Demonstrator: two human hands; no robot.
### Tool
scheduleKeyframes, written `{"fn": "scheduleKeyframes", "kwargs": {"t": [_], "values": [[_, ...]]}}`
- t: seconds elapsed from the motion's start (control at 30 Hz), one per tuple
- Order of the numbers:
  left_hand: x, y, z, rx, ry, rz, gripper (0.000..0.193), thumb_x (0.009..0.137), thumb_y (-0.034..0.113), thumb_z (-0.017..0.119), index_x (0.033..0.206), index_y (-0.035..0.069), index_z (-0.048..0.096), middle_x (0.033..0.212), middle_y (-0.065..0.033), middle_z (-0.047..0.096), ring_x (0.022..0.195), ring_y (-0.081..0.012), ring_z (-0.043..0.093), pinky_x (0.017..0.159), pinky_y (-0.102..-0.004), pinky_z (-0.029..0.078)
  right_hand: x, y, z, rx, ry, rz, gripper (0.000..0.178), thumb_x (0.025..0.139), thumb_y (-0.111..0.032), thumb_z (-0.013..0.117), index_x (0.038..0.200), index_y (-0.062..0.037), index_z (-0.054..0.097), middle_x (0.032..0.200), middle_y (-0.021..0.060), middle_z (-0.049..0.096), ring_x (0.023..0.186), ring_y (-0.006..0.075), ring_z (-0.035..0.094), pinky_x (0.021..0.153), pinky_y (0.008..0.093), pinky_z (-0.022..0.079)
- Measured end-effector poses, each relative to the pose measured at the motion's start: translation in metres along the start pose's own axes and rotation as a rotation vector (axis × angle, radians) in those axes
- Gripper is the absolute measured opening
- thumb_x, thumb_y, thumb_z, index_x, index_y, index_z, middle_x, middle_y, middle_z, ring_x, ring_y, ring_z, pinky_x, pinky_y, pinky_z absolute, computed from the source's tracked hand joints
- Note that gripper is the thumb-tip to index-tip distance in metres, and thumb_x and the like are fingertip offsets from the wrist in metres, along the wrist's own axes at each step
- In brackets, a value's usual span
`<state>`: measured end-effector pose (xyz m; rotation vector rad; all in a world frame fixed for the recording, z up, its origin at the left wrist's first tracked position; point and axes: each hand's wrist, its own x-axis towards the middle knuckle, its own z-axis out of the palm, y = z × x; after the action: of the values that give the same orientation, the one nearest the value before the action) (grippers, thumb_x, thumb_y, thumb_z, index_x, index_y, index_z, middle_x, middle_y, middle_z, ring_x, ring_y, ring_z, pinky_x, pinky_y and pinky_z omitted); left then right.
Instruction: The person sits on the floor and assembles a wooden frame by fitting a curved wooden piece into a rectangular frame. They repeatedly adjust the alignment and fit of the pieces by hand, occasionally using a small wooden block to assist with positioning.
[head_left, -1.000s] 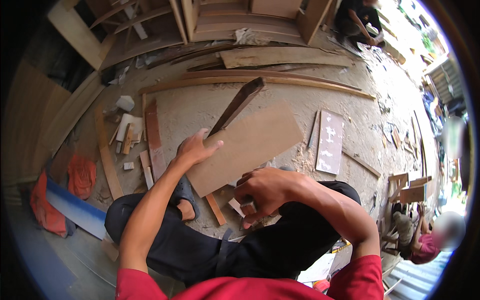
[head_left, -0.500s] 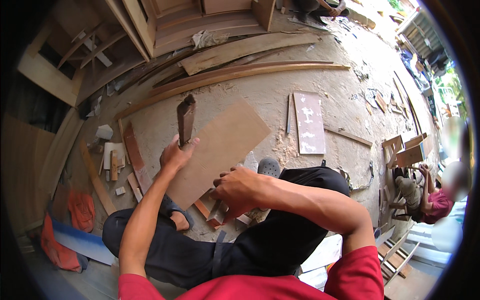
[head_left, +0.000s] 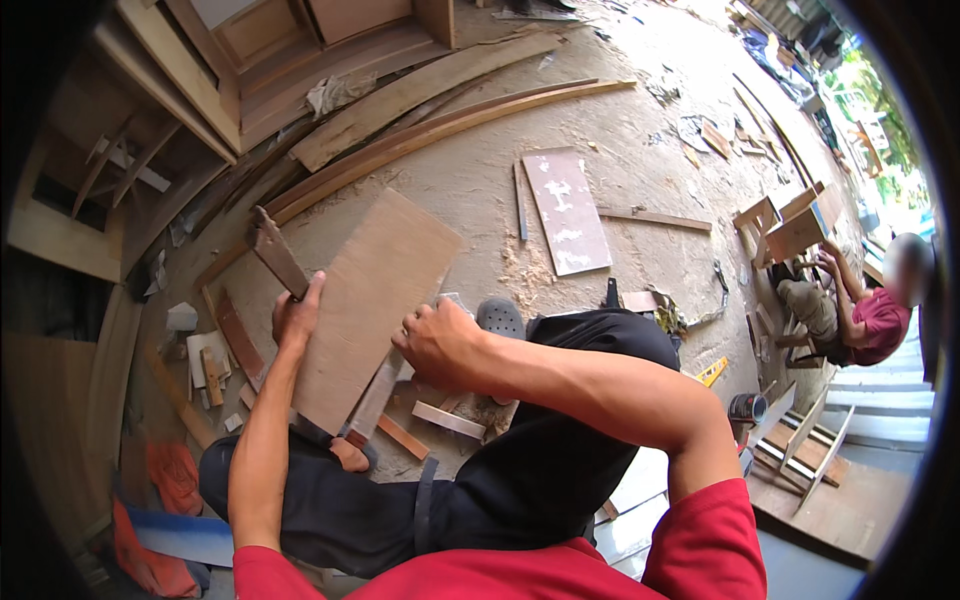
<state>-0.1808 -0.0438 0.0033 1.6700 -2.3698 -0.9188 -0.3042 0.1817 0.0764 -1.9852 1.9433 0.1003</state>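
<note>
Swung left, 1 board (head_left: 372,305) stays gripped by 2 hands: left (head_left: 297,316), right (head_left: 437,343).

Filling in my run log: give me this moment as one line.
left hand: holds narrow wood piece, against board's left edge | right hand: grips board | board tilted above lap | sawdust floor

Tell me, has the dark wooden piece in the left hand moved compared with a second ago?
Yes. The wooden piece swung from leaning right across the board to standing past its left edge.
</note>
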Motion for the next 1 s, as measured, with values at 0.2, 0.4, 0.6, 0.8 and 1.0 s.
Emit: {"fn": "scheduleKeyframes", "kwargs": {"t": [0.2,0.4,0.6,0.8,1.0], "values": [[0.020,-0.012,-0.011,-0.130,0.099,0.042,0.072,0.079,0.063,0.056,0.102,-0.004,0.067,0.105,-0.0181,0.067,0.102,-0.0298,0.062,0.090,-0.0367,0.044,-0.003,0.022,0.009,0.072,-0.116,0.117,0.048,0.076,-0.043,0.070,0.105,-0.0057,0.061,0.100,0.0124,0.065,0.099,0.0283,0.062,0.076,0.0401,0.050],[0.007,-0.010,-0.040,-0.349,-0.047,-0.115,0.082,0.080,0.061,0.059,0.117,-0.012,0.056,0.118,-0.0184,0.060,0.107,-0.0237,0.057,0.093,-0.0306,0.042,0.000,0.032,0.024,0.075,-0.244,0.125,0.046,0.077,-0.043,0.070,0.105,-0.0066,0.062,0.099,0.0128,0.067,0.096,0.0294,0.064,0.076,0.0408,0.051],[0.021,-0.052,-0.046,-0.490,0.101,-0.109,0.069,0.080,0.056,0.062,0.107,-0.007,0.064,0.111,-0.0137,0.064,0.100,-0.0228,0.060,0.090,-0.0320,0.044,0.009,0.033,0.022,0.052,-0.236,0.100,0.047,0.079,-0.044,0.068,0.107,-0.0071,0.061,0.096,0.0133,0.068,0.094,0.0302,0.065,0.075,0.0403,0.052],[0.013,-0.065,-0.077,-0.317,0.318,0.002,0.067,0.078,0.057,0.063,0.105,-0.004,0.066,0.103,-0.0170,0.067,0.098,-0.0256,0.061,0.087,-0.0347,0.044,0.019,0.028,0.019,0.022,-0.217,0.073,0.044,0.079,-0.043,0.067,0.105,-0.0081,0.064,0.097,0.0120,0.068,0.091,0.0290,0.067,0.072,0.0403,0.053],[-0.018,-0.062,-0.120,-0.014,0.426,0.049,0.069,0.079,0.056,0.063,0.124,0.004,0.057,0.125,-0.0177,0.058,0.114,-0.0313,0.055,0.096,-0.0358,0.040,0.026,0.021,0.013,0.001,-0.243,0.029,0.050,0.080,-0.046,0.067,0.108,-0.0056,0.060,0.096,0.0141,0.067,0.092,0.0310,0.066,0.073,0.0410,0.053]]}}
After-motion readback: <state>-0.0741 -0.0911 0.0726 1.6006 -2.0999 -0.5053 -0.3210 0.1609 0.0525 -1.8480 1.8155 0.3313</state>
